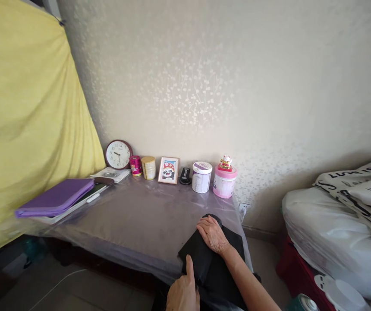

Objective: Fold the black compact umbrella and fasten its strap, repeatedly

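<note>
A piece of folded black cloth, which looks like a garment, lies over the near right corner of the table and hangs past its front edge. My right hand rests palm down on the far part of the cloth, fingers laid over a bunched fold. At the near edge my left hand holds the cloth, its index finger stretched along the top. The other left fingers are mostly hidden.
Along the wall on the plastic-covered table stand a clock, two small containers, a panda picture, a black device, a white tub and a pink tub bearing a figurine. A purple folder lies left; stuffed bags sit right.
</note>
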`<control>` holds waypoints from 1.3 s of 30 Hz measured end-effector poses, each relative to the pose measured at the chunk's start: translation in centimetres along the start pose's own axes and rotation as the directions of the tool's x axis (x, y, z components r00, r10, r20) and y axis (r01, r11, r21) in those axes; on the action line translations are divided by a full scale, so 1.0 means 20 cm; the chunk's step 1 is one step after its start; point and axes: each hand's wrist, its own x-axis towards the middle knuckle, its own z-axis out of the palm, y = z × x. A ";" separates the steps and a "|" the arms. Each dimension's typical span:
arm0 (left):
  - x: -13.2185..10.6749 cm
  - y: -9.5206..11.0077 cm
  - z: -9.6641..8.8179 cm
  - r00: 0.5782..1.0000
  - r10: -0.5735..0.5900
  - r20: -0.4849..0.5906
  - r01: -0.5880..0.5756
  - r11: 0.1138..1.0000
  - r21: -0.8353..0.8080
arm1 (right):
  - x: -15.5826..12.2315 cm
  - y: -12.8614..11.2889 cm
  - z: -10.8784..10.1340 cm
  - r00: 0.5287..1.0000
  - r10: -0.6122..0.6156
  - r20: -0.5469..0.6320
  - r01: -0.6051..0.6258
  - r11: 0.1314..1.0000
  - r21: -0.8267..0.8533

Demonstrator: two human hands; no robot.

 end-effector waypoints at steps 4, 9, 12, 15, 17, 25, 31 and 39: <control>0.01 0.00 0.00 1.000 -0.022 0.022 0.022 1.000 -0.014 | 0.05 0.05 0.01 0.996 0.088 0.026 -0.088 0.996 -0.024; 0.04 -0.02 0.03 0.999 -0.036 0.012 0.036 0.999 -0.040 | 0.08 0.08 0.02 0.987 0.159 0.025 -0.159 0.987 -0.006; 0.04 -0.02 0.03 0.999 -0.038 0.018 0.039 0.997 -0.064 | 0.08 0.09 0.03 0.986 0.165 0.026 -0.166 0.986 0.005; 0.04 -0.02 0.02 0.999 -0.035 0.011 0.035 0.996 -0.077 | 0.08 0.11 0.04 0.979 0.202 0.008 -0.202 0.979 0.003; 0.03 -0.02 0.02 0.999 -0.035 0.008 0.035 0.997 -0.071 | 0.09 0.13 0.05 0.971 0.238 -0.009 -0.238 0.971 -0.002; 0.03 -0.03 0.03 1.000 0.000 -0.025 -0.002 0.998 -0.070 | -0.03 0.31 -0.03 0.869 0.429 -0.248 -0.441 0.898 0.007; 0.01 -0.02 0.02 0.996 0.007 -0.084 -0.013 0.997 -0.070 | -0.41 0.34 -0.22 0.698 0.652 -0.297 -0.640 0.753 0.152; 0.02 -0.03 0.04 0.992 0.021 -0.122 -0.031 0.996 -0.081 | -0.59 0.03 -0.29 0.554 0.826 0.102 -0.739 0.432 0.517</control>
